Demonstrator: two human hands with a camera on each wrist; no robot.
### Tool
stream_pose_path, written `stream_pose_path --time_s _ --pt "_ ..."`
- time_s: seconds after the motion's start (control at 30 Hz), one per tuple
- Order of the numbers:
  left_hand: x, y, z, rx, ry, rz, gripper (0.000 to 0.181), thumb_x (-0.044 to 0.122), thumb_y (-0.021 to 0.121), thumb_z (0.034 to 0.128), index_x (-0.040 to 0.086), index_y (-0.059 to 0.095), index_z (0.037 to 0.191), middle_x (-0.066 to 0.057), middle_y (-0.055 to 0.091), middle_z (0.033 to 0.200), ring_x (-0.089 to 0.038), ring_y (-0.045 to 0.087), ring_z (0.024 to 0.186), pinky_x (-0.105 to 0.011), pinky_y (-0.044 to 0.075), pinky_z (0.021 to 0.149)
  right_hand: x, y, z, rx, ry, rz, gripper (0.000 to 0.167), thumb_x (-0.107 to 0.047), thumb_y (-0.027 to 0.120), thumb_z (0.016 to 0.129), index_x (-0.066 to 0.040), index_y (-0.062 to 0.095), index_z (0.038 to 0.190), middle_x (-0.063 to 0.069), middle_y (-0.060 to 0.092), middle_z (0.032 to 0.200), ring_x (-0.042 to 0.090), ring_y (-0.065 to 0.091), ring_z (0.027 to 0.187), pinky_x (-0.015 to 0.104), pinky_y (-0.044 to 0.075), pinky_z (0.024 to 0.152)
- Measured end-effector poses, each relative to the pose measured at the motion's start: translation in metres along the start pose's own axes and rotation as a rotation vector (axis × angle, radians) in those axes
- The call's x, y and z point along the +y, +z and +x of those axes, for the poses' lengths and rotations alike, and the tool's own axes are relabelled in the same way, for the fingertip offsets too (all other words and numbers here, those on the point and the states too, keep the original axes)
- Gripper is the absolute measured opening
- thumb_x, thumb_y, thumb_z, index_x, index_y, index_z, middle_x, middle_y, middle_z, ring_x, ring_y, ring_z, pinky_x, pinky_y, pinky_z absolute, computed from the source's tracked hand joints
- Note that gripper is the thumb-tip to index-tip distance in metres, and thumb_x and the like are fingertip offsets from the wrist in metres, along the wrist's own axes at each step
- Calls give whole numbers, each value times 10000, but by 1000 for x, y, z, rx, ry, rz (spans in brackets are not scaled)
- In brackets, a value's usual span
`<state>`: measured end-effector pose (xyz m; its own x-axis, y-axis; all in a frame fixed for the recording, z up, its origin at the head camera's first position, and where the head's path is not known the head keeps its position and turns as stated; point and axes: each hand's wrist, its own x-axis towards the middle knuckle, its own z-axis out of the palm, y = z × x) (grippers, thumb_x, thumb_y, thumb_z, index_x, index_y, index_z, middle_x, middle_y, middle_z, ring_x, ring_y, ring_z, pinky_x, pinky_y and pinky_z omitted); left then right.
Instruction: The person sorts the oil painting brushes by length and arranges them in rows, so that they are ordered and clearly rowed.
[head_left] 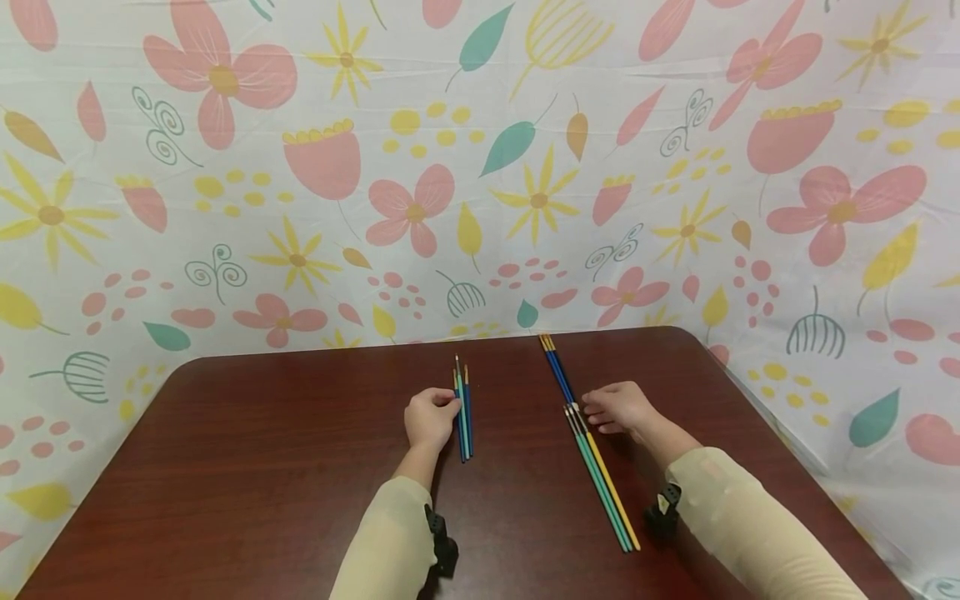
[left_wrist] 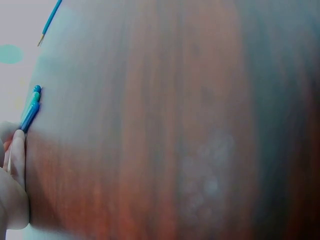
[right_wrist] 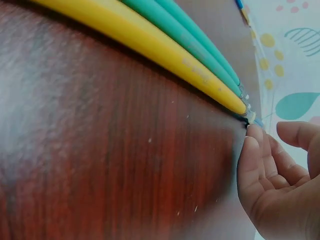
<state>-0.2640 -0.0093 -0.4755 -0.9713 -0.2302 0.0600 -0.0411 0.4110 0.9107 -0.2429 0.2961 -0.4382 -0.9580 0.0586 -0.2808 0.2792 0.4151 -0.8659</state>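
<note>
Three paintbrushes (head_left: 463, 427) lie side by side at your left hand (head_left: 432, 418): two blue, one teal between them. Thumb and finger of that hand meet in a pinch at the outer blue one; whether all three are caught, I cannot tell.

Second group, on the right half of the table (head_left: 277, 475): two teal brushes (head_left: 597, 481) and one yellow brush (head_left: 609, 483), laid parallel and close together, pale tips pointing away from you. Beyond them, roughly in line, are at least two blue brushes (head_left: 560, 372) with tan tips; they lie too tight for a firm count.

Your right hand (head_left: 618, 407) stands beside the point where the yellow and blue lengths meet. Its fingers are loosely bent and the thumb stands apart, holding nothing; contact with the brushes cannot be confirmed.

Materials and shapes: handles are slim, smooth and slightly glossy, with worn print on the yellow and the nearer teal. Tabletop is dark red-brown, wood-grained, lightly reflective, rounded at both far corners. One creased white cloth (head_left: 420, 292) hangs behind and along the right, printed with pink and yellow flowers, teal leaves and spirals. You wear two pale sleeves (head_left: 386, 542) of soft fabric, with one black wrist device (head_left: 442, 546) at each cuff.
</note>
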Motion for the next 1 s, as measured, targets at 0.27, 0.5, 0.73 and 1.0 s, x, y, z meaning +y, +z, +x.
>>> stream_pose_path --time_s 0.27,0.5,0.73,1.0 --pt "0 0 0 -1 2 -6 150 207 730 827 94 744 924 -51 723 886 -202 644 793 -360 543 718 -4 1 4 36 -7 62 413 -209 530 953 96 563 1230 94 713 894 132 685 726 324 582 656" --pt "-1 1 0 3 5 -6 140 203 730 827 97 743 917 -54 724 888 -200 645 792 -359 542 720 -11 8 7 25 -31 107 412 -191 501 965 112 552 1241 111 717 917 103 680 704 321 583 672" --pt "-3 2 0 4 -2 -4 140 200 728 831 96 742 924 -54 723 896 -197 642 788 -356 545 717 -20 19 9 35 -46 160 407 -172 503 959 126 543 1234 64 708 826 98 669 666 291 577 630" --pt "-2 1 0 -1 -6 -14 145 204 725 834 98 741 932 -53 722 902 -198 643 785 -354 547 711 -33 37 13 37 -77 170 406 -192 515 969 112 540 1237 240 671 1055 110 679 737 297 579 675"
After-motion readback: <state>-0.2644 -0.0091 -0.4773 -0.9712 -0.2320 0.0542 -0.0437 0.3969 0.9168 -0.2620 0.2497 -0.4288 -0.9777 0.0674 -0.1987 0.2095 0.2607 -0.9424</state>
